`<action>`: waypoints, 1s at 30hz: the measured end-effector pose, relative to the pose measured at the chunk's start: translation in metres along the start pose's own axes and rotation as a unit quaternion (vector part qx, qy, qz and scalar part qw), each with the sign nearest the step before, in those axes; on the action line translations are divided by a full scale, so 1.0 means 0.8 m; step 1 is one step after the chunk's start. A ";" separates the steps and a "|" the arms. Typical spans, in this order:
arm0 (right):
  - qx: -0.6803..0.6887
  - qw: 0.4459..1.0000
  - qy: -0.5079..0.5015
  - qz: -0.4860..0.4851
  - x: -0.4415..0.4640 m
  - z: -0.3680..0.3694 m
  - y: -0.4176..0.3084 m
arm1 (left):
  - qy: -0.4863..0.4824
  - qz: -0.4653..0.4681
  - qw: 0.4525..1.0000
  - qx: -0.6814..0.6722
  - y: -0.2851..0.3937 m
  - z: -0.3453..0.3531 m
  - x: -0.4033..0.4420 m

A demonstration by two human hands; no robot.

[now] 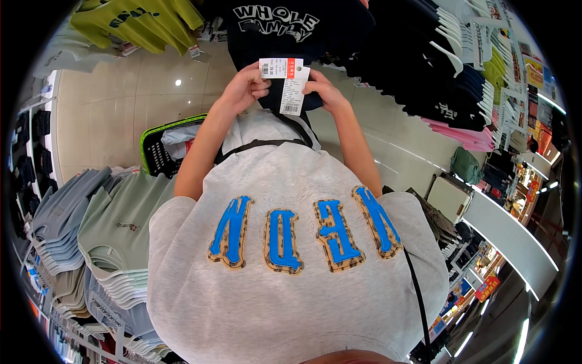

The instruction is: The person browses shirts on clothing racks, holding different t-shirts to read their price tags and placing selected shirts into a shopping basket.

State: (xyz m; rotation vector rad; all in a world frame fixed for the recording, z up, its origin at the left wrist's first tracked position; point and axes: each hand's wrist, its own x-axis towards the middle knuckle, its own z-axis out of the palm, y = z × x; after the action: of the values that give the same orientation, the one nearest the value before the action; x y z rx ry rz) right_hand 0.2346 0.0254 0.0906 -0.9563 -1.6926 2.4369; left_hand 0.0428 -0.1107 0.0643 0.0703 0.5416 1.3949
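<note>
Price tags [293, 91] up front, held between two hands! Left hand [250, 87] pinches the left edge, right hand [324, 91] has thumb and fingers closed on the right. Just beyond, a dark WHOLE FAMILY shirt [291, 39]; over left, a green-rimmed basket [143, 148]; further out, pale green shirts [118, 224] hanging in a row.

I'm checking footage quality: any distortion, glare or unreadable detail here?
Head view: strong fisheye bending toward the dark rounded edges; head view: a small white glare spot on the tiled floor; head view: the price tags show clearly, though their finest print is too small to read.
</note>
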 end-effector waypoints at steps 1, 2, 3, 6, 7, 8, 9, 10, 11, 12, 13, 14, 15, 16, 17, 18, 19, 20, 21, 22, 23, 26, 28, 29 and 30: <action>0.001 1.000 -0.003 -0.001 0.000 0.000 0.000 | -0.005 -0.002 1.000 -0.007 0.000 -0.001 0.000; 0.001 1.000 -0.003 -0.001 -0.002 0.001 -0.001 | -0.005 -0.002 1.000 -0.007 0.000 -0.001 0.001; 0.005 1.000 -0.001 0.000 -0.003 0.003 -0.003 | -0.001 -0.005 1.000 -0.018 -0.001 -0.002 0.001; 0.006 1.000 0.002 0.002 -0.004 0.004 -0.004 | -0.001 -0.009 0.999 -0.033 -0.002 -0.005 0.002; 0.003 1.000 0.005 0.003 -0.004 0.004 -0.003 | -0.006 -0.010 0.999 -0.038 -0.003 -0.006 0.003; 0.003 1.000 0.005 0.003 -0.004 0.003 -0.003 | -0.006 -0.010 0.999 -0.037 -0.004 -0.007 0.003; 0.000 1.000 0.003 0.001 -0.003 0.003 -0.002 | -0.008 -0.011 0.999 -0.045 -0.004 -0.007 0.003; -0.003 1.000 0.001 -0.001 -0.003 0.003 -0.002 | -0.009 -0.011 0.998 -0.053 -0.004 -0.008 0.003; -0.003 1.000 0.001 -0.001 -0.003 0.003 -0.002 | -0.010 -0.011 0.998 -0.053 -0.004 -0.007 0.003; -0.001 1.000 0.002 -0.001 -0.003 0.003 -0.001 | -0.009 -0.009 0.998 -0.053 -0.004 -0.005 0.002; 0.000 1.000 0.003 -0.002 -0.003 0.003 -0.001 | -0.009 -0.007 0.998 -0.054 -0.004 -0.003 0.002; 0.000 1.000 0.003 -0.002 -0.003 0.003 -0.001 | -0.009 -0.007 0.998 -0.054 -0.004 -0.003 0.002; -0.001 1.000 0.005 -0.001 -0.003 0.003 0.000 | -0.008 -0.007 0.998 -0.054 -0.004 -0.003 0.002; -0.002 1.000 0.006 -0.001 -0.003 0.002 0.000 | -0.007 -0.008 0.998 -0.054 -0.004 -0.003 0.002; -0.002 1.000 0.006 -0.001 -0.003 0.002 0.001 | -0.007 -0.008 0.998 -0.054 -0.004 -0.003 0.002; 0.001 1.000 0.002 0.001 -0.002 0.001 0.001 | -0.004 -0.011 0.998 -0.054 -0.005 -0.004 0.002; 0.004 1.000 -0.003 0.003 -0.002 0.001 0.002 | 0.000 -0.015 0.998 -0.053 -0.005 -0.005 0.003; 0.004 1.000 -0.003 0.003 -0.003 0.001 0.003 | 0.000 -0.015 0.998 -0.053 -0.006 -0.007 0.004; 0.006 1.000 -0.001 0.004 -0.003 0.002 0.003 | -0.002 -0.016 0.998 -0.055 -0.008 -0.011 0.005; 0.008 1.000 0.001 0.005 -0.003 0.002 0.003 | -0.003 -0.017 0.998 -0.057 -0.009 -0.013 0.007; 0.008 1.000 0.001 0.005 -0.004 0.004 0.001 | -0.003 -0.017 0.998 -0.057 -0.009 -0.013 0.007; 0.000 1.000 0.004 0.007 -0.005 0.006 -0.002 | -0.003 -0.018 0.998 -0.057 -0.009 -0.013 0.007; -0.004 1.000 0.000 0.004 -0.004 0.006 -0.001 | 0.006 -0.013 0.998 -0.056 -0.009 -0.012 0.006; -0.004 1.000 0.000 0.004 -0.004 0.005 0.000 | 0.006 -0.013 0.998 -0.056 -0.009 -0.011 0.006; -0.007 1.000 0.002 0.004 -0.003 0.005 0.001 | 0.012 -0.011 0.998 -0.060 -0.009 -0.011 0.006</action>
State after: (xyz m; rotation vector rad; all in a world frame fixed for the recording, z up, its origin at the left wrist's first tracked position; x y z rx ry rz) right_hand 0.2353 0.0210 0.0918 -0.9694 -1.7093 2.4299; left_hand 0.0464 -0.1097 0.0520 -0.0492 0.4762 1.4052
